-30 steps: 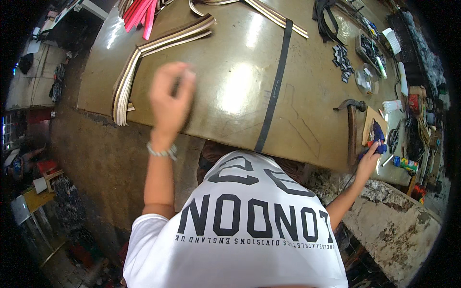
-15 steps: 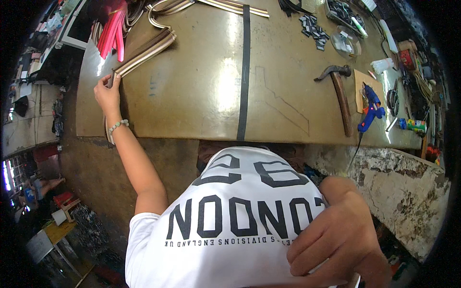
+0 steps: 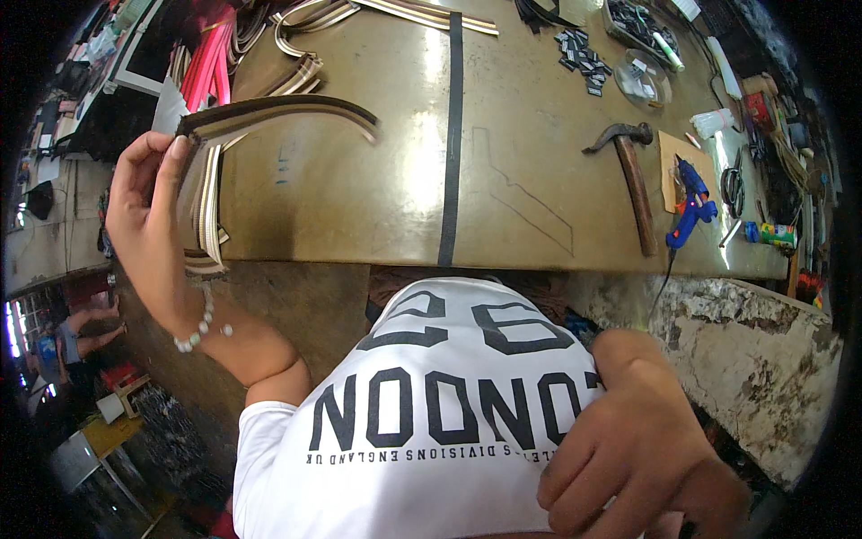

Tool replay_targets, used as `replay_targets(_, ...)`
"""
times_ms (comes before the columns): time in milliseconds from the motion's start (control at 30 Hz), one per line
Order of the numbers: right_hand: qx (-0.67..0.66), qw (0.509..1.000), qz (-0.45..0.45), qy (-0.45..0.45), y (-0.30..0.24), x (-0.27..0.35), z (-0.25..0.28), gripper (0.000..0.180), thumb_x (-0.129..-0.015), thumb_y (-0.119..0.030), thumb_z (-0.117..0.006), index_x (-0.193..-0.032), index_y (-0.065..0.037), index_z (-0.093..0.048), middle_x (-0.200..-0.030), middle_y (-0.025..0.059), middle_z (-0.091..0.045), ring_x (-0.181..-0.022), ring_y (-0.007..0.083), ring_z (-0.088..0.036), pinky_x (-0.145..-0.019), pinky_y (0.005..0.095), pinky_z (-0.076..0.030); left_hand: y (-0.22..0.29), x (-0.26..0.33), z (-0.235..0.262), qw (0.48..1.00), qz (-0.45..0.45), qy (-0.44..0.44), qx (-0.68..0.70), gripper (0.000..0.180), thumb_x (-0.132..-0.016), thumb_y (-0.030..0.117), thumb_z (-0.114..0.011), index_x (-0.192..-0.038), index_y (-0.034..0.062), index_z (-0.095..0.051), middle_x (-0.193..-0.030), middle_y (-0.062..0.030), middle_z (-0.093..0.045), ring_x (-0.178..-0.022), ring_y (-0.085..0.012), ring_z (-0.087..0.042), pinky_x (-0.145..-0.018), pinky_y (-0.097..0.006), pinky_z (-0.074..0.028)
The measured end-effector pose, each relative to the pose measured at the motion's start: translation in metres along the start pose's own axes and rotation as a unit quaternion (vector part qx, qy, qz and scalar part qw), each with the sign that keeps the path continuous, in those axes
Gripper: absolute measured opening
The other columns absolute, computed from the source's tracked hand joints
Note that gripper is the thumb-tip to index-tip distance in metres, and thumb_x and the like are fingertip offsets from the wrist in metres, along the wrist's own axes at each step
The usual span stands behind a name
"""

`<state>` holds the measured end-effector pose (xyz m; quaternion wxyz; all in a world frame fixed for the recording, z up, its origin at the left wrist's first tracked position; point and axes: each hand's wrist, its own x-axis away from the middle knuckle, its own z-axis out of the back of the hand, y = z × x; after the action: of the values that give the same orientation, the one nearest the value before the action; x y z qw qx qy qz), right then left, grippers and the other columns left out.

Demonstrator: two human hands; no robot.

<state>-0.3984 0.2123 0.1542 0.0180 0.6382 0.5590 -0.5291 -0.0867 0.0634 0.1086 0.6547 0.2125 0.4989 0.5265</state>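
Note:
At the table's left edge my left hand [image 3: 148,216] is raised, its thumb and fingers pinched on a striped brown and beige strap [image 3: 283,110]. The strap arches to the right over the table, its free end drooping. Below that hand, more striped strips [image 3: 208,207] lie along the left edge and curl at the front corner; whether they join the held strap I cannot tell. My right hand [image 3: 642,440] is low on the right, against my white shirt, with its fingers curled. What it holds, if anything, is hidden.
Pink strips [image 3: 212,63] and striped straps [image 3: 314,16] lie at the back left. A black band [image 3: 452,135] crosses the table [image 3: 359,207]. Toward the right are a hammer [image 3: 636,184], a blue glue gun [image 3: 691,207], small black pieces [image 3: 584,58] and a clear tub [image 3: 640,79].
My left hand has lifted a striped strap off the pile and come closer, to the left. The strap now arches over the table. My right hand has hardly moved.

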Motion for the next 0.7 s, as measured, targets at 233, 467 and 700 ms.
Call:
replay_targets(233, 0.01, 0.997, 0.07, -0.014, 0.01, 0.009, 0.001, 0.023, -0.09, -0.005, -0.059, -0.106, -0.022, -0.056, -0.057, 0.0036, -0.051, -0.039, 0.0094, -0.04, -0.034, 0.0226, -0.029, 0.071, 0.027, -0.023, 0.999, 0.034, 0.006, 0.008, 0.016, -0.091, -0.003, -0.066, -0.107, -0.003, -0.06, -0.099, -0.0069, -0.067, -0.093, -0.009, -0.063, -0.083, -0.019, -0.048)
replay_targets(467, 0.313, 0.94, -0.092, 0.105, 0.036, 0.027, 0.051, 0.038, -0.084, -0.029, -0.073, -0.105, 0.001, -0.064, -0.105, 0.0231, -0.064, -0.09, 0.0364, -0.066, -0.08, 0.0419, -0.055, 0.082, 0.038, -0.07, 0.983, 0.05, -0.15, 0.097, 0.013, -0.084, -0.003, -0.07, -0.096, -0.0029, -0.064, -0.087, -0.0054, -0.069, -0.078, -0.0094, -0.063, -0.07, -0.02, -0.049)
replay_targets(700, 0.48, 0.793, -0.264, 0.268, 0.118, 0.026, 0.131, 0.029, -0.093, -0.02, -0.066, -0.111, 0.003, -0.066, -0.095, 0.0183, -0.07, -0.089, 0.0312, -0.069, -0.082, 0.0371, -0.053, 0.01, 0.019, -0.16, 0.964, 0.037, -0.259, 0.05, 0.026, -0.086, 0.019, -0.075, -0.1, -0.0012, -0.068, -0.082, -0.0131, -0.071, -0.068, -0.0175, -0.066, -0.062, -0.03, -0.05)
